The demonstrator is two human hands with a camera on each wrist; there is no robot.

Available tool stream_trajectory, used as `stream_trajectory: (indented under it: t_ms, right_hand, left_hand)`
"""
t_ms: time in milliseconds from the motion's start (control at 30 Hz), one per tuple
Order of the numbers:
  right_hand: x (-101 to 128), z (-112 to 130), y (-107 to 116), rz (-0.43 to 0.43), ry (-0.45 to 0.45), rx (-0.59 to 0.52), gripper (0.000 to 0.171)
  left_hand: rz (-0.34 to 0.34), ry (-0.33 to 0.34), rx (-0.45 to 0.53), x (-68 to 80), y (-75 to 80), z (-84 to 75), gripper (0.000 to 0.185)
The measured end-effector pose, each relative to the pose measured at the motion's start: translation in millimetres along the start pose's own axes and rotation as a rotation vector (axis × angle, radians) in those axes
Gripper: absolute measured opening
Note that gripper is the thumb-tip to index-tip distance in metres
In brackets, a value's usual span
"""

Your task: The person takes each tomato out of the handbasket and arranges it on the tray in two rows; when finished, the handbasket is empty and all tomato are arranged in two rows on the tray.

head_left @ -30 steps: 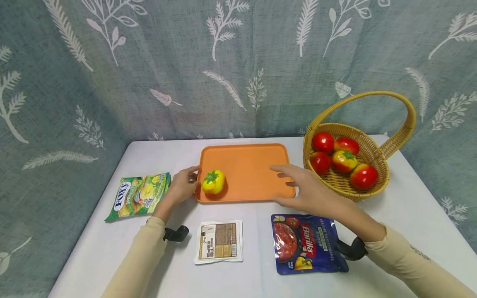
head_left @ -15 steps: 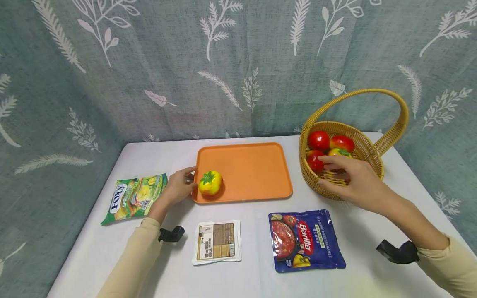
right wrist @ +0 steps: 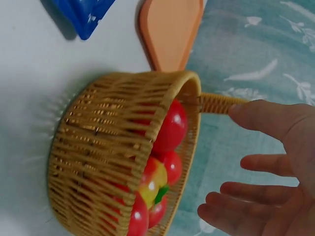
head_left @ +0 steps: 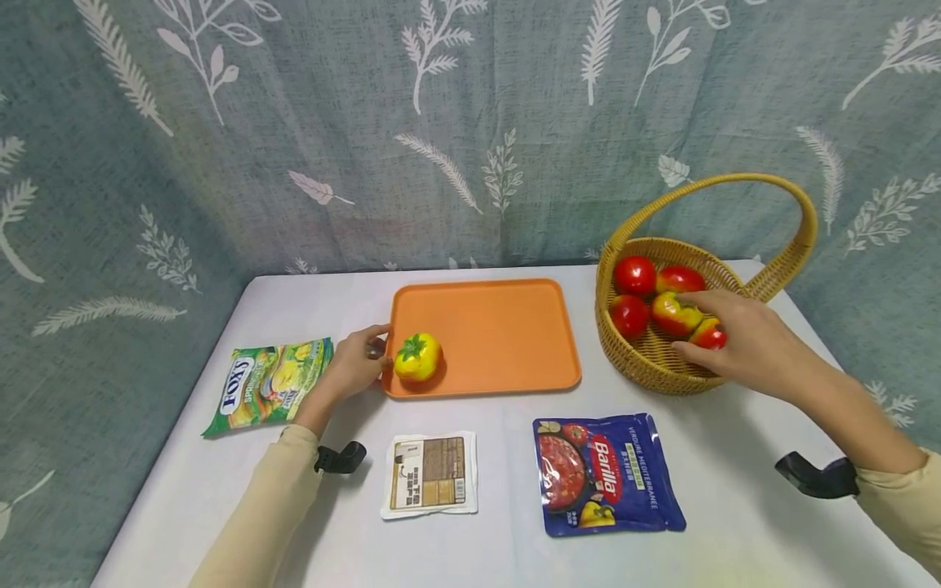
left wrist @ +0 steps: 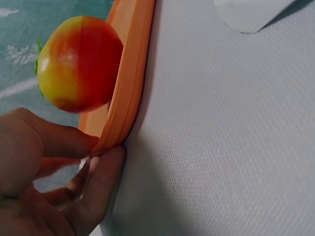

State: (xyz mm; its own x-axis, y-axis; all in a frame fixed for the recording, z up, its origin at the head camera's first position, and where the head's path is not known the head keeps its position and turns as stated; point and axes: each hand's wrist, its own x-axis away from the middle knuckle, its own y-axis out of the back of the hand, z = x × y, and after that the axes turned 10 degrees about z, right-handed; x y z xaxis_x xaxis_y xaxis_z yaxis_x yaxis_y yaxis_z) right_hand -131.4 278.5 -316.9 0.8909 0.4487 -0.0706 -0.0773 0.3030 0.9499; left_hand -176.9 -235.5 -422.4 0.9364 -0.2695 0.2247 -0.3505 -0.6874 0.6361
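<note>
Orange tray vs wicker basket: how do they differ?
The orange tray is shallow and smooth; the wicker basket is deep and woven, with an arched handle. The tray holds one yellow-red fruit; the basket holds several, mostly red. Both are open-topped and hold fruit.

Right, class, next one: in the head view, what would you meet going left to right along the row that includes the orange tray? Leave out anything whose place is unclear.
Green Fox's bag → left hand → orange tray → wicker basket.
</note>
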Motion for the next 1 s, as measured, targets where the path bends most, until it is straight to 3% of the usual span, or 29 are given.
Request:
stream_trajectory:
  t_ms: [200, 1000]
  right_hand:
    - [-3, -10, 2, 0.053, -0.069, 0.034, 0.067]
    - [-28, -56, -13, 0.263, -0.159, 0.12, 0.079]
  left_hand:
    - [-0.002, 0.003, 0.011, -1.1, 0.8, -1.6, 0.06]
    - [-0.003, 0.023, 0.033, -2.6, -0.7, 1.7, 0.061]
